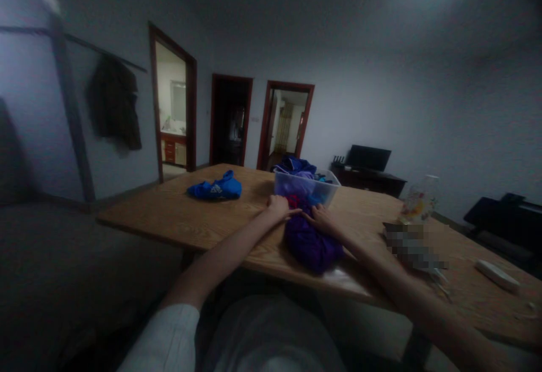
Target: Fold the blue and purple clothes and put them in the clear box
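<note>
A purple cloth bundle (313,245) lies at the table's front edge, bulging toward me. My left hand (279,206) is at its far left side, fingers curled, beside some red cloth (293,200). At the bundle's far end, my right hand (322,218) has its fingers closed on the purple cloth. What the left fingers hold is too small and dim to make out. Just beyond both hands stands a clear plastic bin (334,183) filled with blue and purple cloth.
On the left of the wooden table (249,222) lies a blue cloth bag (218,187). To the right stand a clear patterned jug (419,200), a blurred-out packet (412,248) and a white oblong object (497,276).
</note>
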`<state>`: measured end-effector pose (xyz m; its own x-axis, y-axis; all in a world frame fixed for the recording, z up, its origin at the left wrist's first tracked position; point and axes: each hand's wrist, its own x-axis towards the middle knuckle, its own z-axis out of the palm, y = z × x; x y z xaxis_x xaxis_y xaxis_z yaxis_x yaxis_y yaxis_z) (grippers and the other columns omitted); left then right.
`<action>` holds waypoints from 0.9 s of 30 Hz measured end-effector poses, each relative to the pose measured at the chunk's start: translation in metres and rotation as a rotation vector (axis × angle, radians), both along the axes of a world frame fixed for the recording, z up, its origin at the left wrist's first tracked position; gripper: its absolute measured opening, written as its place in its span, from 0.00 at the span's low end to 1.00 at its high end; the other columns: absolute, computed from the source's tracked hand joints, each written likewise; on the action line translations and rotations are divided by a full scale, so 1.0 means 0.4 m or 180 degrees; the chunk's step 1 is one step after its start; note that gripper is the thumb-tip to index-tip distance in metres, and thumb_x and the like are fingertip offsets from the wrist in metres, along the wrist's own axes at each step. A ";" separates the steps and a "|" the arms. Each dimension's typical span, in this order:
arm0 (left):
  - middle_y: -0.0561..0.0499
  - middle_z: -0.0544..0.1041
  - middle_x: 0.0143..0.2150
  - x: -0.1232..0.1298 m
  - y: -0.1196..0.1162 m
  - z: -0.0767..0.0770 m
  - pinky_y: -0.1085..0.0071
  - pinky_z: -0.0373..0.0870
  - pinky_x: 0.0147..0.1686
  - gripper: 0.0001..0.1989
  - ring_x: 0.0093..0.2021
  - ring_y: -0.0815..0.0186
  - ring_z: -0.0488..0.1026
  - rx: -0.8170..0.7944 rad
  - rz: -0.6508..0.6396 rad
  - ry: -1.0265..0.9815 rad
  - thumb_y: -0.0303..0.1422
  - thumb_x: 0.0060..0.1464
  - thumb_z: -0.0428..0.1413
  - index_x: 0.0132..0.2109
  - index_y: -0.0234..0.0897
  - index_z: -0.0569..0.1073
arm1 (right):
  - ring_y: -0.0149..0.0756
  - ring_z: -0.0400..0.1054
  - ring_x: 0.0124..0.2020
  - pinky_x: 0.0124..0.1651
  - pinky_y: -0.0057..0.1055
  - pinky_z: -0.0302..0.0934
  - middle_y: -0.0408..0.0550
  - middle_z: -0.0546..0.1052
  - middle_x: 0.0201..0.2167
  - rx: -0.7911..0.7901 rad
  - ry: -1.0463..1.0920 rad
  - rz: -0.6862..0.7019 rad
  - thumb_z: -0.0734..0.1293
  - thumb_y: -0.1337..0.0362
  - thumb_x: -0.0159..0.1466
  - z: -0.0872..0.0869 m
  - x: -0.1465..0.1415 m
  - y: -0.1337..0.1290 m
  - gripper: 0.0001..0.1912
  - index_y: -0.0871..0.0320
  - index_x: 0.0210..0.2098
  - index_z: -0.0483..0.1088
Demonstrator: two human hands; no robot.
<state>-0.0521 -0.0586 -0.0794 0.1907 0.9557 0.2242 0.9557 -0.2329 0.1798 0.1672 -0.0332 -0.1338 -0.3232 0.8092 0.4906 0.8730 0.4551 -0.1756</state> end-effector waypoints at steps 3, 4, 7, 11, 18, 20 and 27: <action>0.23 0.76 0.50 -0.002 -0.004 -0.003 0.50 0.66 0.56 0.36 0.54 0.38 0.73 0.0013 -0.0200 -0.0061 0.59 0.54 0.59 0.49 0.25 0.78 | 0.48 0.70 0.45 0.55 0.44 0.64 0.59 0.75 0.42 -0.0111 0.0085 0.0087 0.64 0.47 0.67 0.001 0.000 0.006 0.18 0.56 0.37 0.71; 0.24 0.75 0.51 -0.003 -0.005 -0.004 0.50 0.66 0.56 0.33 0.55 0.39 0.73 0.0022 -0.0262 -0.0095 0.56 0.55 0.60 0.49 0.26 0.77 | 0.48 0.70 0.44 0.54 0.44 0.65 0.58 0.75 0.42 -0.0179 0.0110 0.0130 0.65 0.48 0.67 0.003 0.001 0.008 0.17 0.57 0.37 0.70; 0.28 0.76 0.52 -0.003 -0.003 -0.010 0.51 0.67 0.57 0.24 0.55 0.41 0.74 -0.0001 -0.0399 -0.0170 0.49 0.58 0.61 0.49 0.30 0.77 | 0.45 0.70 0.39 0.51 0.44 0.67 0.55 0.76 0.40 -0.0402 0.0388 0.0348 0.65 0.51 0.65 0.012 0.002 0.013 0.15 0.57 0.38 0.70; 0.34 0.78 0.53 0.007 0.002 -0.017 0.55 0.68 0.57 0.17 0.55 0.47 0.75 -0.0017 -0.0494 -0.0364 0.42 0.66 0.52 0.50 0.34 0.77 | 0.45 0.73 0.44 0.54 0.45 0.68 0.52 0.78 0.46 -0.0659 0.1286 0.0763 0.66 0.51 0.63 0.025 0.002 0.012 0.18 0.57 0.46 0.71; 0.30 0.78 0.53 0.026 0.017 -0.027 0.57 0.70 0.54 0.26 0.55 0.47 0.77 -0.0070 -0.0430 -0.0697 0.45 0.68 0.43 0.59 0.29 0.69 | 0.47 0.74 0.48 0.60 0.49 0.67 0.48 0.80 0.48 -0.1058 0.2243 0.0836 0.70 0.52 0.58 0.039 -0.009 0.001 0.20 0.53 0.47 0.75; 0.28 0.77 0.53 0.026 0.022 -0.029 0.56 0.70 0.54 0.33 0.55 0.44 0.76 -0.0163 -0.0430 -0.0871 0.52 0.67 0.43 0.63 0.27 0.64 | 0.47 0.74 0.50 0.60 0.49 0.66 0.48 0.80 0.50 -0.1114 0.2440 0.0817 0.71 0.52 0.56 0.041 -0.012 0.000 0.21 0.53 0.47 0.75; 0.25 0.73 0.59 0.027 0.036 -0.034 0.54 0.67 0.58 0.47 0.60 0.42 0.73 -0.0502 -0.0694 -0.1487 0.64 0.62 0.38 0.64 0.25 0.66 | 0.49 0.74 0.53 0.61 0.49 0.67 0.49 0.78 0.55 -0.1483 0.2958 0.1014 0.72 0.47 0.56 0.040 -0.025 -0.003 0.27 0.52 0.52 0.73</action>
